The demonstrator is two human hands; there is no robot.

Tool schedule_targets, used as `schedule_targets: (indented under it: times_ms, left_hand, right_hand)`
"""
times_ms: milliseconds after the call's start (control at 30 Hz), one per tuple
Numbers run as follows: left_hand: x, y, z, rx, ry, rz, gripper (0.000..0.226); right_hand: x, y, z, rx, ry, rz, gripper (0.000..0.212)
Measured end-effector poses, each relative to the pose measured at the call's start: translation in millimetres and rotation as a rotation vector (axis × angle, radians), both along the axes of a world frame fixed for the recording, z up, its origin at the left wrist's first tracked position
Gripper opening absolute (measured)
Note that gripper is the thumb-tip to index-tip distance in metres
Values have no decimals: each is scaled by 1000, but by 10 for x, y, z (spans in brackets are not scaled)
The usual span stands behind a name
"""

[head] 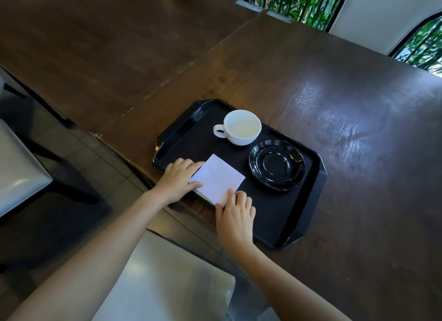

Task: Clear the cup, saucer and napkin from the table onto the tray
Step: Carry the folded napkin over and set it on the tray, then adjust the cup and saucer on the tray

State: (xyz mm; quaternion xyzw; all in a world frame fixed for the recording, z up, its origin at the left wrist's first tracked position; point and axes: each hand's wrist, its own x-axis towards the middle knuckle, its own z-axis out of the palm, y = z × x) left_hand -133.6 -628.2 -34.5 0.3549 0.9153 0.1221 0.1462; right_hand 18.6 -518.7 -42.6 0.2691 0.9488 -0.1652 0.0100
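Observation:
A black tray lies on the dark wooden table near its front edge. On it stand a white cup, empty with its handle to the left, and a black saucer to the cup's right. A folded white napkin rests on the tray's near left part, overlapping the rim. My left hand touches the napkin's left edge, thumb on top. My right hand presses its near corner with the fingertips.
A second wooden table adjoins on the left. Grey chair seats sit below me and at the far left. Windows with green plants are at the back right.

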Motion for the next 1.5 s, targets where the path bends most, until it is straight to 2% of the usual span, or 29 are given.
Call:
schedule_targets:
  times_ms: [100,267,367,433,533,633,733,867,1000,1067,1133,1200,1267,1367,1500]
  left_hand:
    - [-62,11,93,52,-85,53,58]
    - [88,355,275,483,-145,323,38]
    - [244,761,326,575,-353,433,36]
    - [319,1037,328,575,-428,447,41]
    - [337,1357,314,457,-410,430,43]
    - [299,1533,289,339,-353,413,25]
    - [285,1614,270,344,-378,471,28]
    - [255,1656,277,386,-398,505,19]
    - [196,1665,260,381,-461,550,40]
    - [178,1616,247,411,-522,640,52]
    - [159,1540,241,470,-547,779,63]
    - [137,1480,258,569,-594,913,68]
    - [108,1475,285,724,-672,953,65]
    - [50,1527,317,882,-701,932,49]
    - [-90,1541,280,968,-675,1009,41]
  right_hand:
    - [21,18,44,-28,-1,28,51]
    - [-12,512,319,-120,233,-40,45]
    - [-38,1160,446,-158,281,-205,40]
    - [-45,1578,480,-179,233,-292,37]
    - [-83,1966,459,-170,113,-290,35]
    - [-162,2114,392,-156,24,-203,32]
    - [-230,2152,335,-211,17,-167,32]
    - [-303,2210,310,-266,50,-163,33]
    - [-370,2296,322,-304,40,-168,35]
    - [-410,2343,335,-265,51,-169,38]
    - [-520,2395,385,-258,108,-123,46]
    - [-719,2422,456,-311,130,33,55]
    - [-972,2403,514,-406,74,213,68]
    - [-1296,2303,532,-491,-53,365,87]
    - [-1506,2144,477,-565,46,410,76]
